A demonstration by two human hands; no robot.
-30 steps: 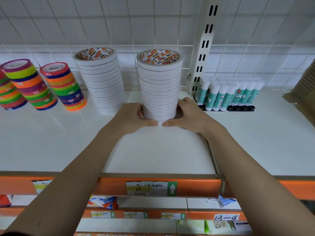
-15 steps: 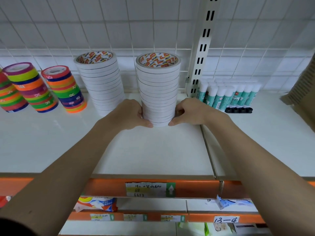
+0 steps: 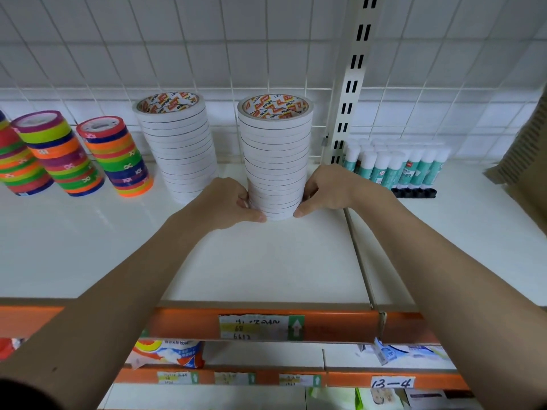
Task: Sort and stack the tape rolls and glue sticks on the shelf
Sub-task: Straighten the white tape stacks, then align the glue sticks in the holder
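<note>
A tall stack of white tape rolls (image 3: 275,155) stands upright on the white shelf (image 3: 266,267). My left hand (image 3: 228,202) grips its base from the left and my right hand (image 3: 328,190) grips it from the right, thumbs at the front. A second white tape stack (image 3: 180,146) stands just to its left. Two leaning stacks of coloured tape rolls (image 3: 118,158) (image 3: 56,152) sit further left, and part of another shows at the edge. A row of green-and-white glue sticks (image 3: 396,164) stands right of the upright post.
A white slotted upright post (image 3: 352,84) and wire grid back the shelf. A cardboard box (image 3: 524,161) sits at the far right. The orange shelf front (image 3: 266,324) carries a price label. Lower shelves hold packaged goods (image 3: 168,353).
Both hands have slid the white tape stack a little further back on the shelf, toward the wire grid. Their hold on its base is unchanged.
</note>
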